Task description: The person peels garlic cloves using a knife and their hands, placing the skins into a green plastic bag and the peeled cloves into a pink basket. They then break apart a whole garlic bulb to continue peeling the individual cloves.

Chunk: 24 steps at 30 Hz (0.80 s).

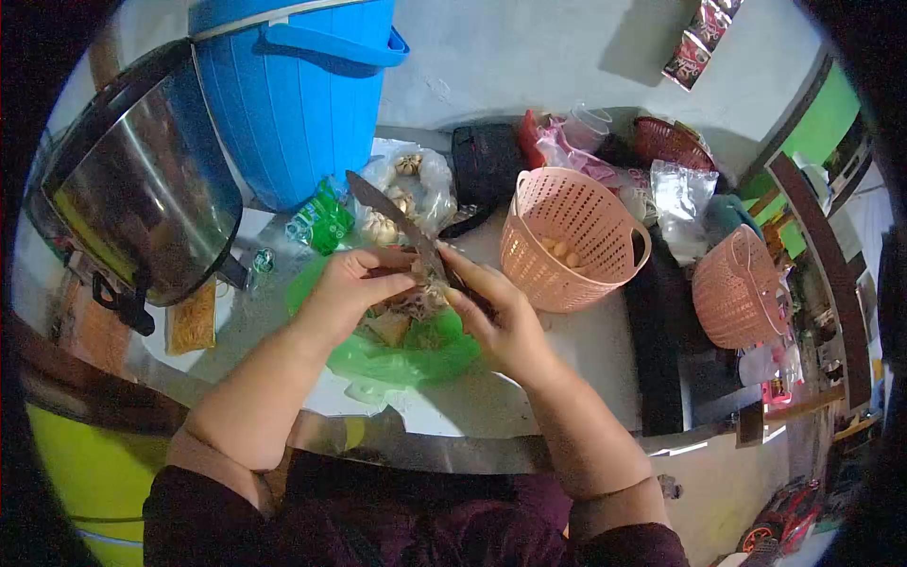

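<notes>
Wrapped round the handle of a knife (392, 210) is my right hand (496, 307), its blade pointing up and to the left. Close beside it, my left hand (364, 282) is closed on something small and brownish at the blade, too hidden to name. Both hands are above a green plastic bag (406, 364), on which dry peelings (392, 329) lie. Just right of my right hand stands a pink perforated basket (567, 241) with small pale pieces (561, 251) at its bottom.
Behind the hands lies a clear bag of garlic bulbs (402, 194), near a green packet (321, 217). A blue bucket (293, 104) and a dark glossy container (142, 189) stand left. A second pink basket (742, 293) is right, beyond a black object (657, 340).
</notes>
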{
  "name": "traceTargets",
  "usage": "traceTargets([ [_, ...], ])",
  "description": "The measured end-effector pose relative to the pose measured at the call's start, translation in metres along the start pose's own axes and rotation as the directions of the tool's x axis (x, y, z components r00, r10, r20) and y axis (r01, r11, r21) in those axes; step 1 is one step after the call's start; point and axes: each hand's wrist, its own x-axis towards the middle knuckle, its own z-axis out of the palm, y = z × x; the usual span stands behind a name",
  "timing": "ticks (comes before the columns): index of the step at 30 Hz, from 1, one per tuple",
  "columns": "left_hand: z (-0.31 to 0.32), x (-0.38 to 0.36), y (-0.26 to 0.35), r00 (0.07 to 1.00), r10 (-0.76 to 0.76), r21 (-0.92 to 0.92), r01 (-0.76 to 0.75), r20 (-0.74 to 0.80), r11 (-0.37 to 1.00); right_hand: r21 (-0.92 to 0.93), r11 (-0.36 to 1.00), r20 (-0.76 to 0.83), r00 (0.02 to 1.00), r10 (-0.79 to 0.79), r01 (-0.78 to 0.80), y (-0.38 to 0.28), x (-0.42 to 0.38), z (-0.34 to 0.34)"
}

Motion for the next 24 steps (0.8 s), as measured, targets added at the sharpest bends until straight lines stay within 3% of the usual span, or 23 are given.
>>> traceTargets([
  [8, -0.002, 0.0, -0.002, 0.999, -0.032, 0.036, 0.031, 0.012, 0.999, 0.093, 0.993, -0.019, 0.997, 0.074, -0.072, 0.009, 0.001, -0.003],
  [12, 0.0, 0.001, -0.002, 0.998, -0.054, -0.045, 0.054, -0.02, 0.998, 0.148, 0.971, -0.012, 0.981, 0.193, -0.189, 0.002, 0.003, -0.006],
  [15, 0.001, 0.0, 0.001, 0.997, -0.067, -0.085, 0.063, -0.044, 0.994, 0.246, 0.951, -0.047, 0.978, 0.202, -0.184, 0.011, 0.002, -0.002],
  [24, -0.005, 0.002, -0.004, 0.995, -0.025, -0.085, 0.017, -0.094, 0.996, 0.3, 0.918, 0.094, 0.966, 0.242, -0.259, 0.008, 0.0, 0.0],
])
